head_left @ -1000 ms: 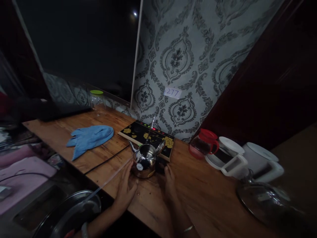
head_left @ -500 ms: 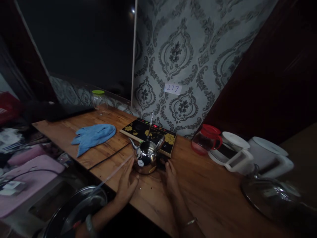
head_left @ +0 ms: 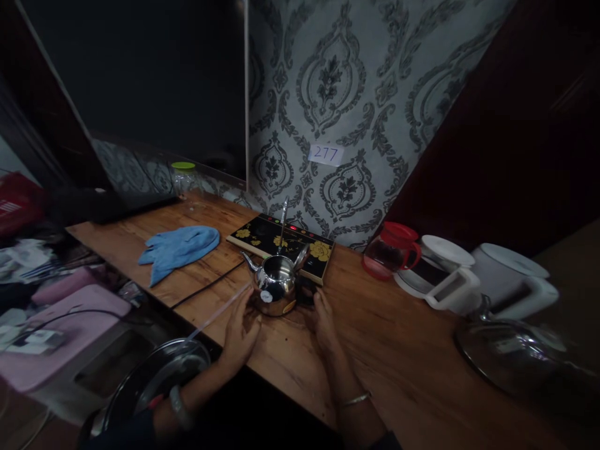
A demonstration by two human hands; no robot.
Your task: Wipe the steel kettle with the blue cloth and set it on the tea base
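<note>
Flanking the steel kettle (head_left: 276, 289), the left hand (head_left: 241, 331) and right hand (head_left: 323, 319) rest flat and relaxed on the wooden table (head_left: 398, 356), fingers spread and close to the kettle's base, gripping nothing. The kettle stands upright at the near edge of a black cooktop (head_left: 281, 244) with gold flower print, spout pointing left, lid tipped open. Its polished, rounded body contrasts with the grained planks. A soft blue cloth (head_left: 180, 250) lies crumpled to the left.
</note>
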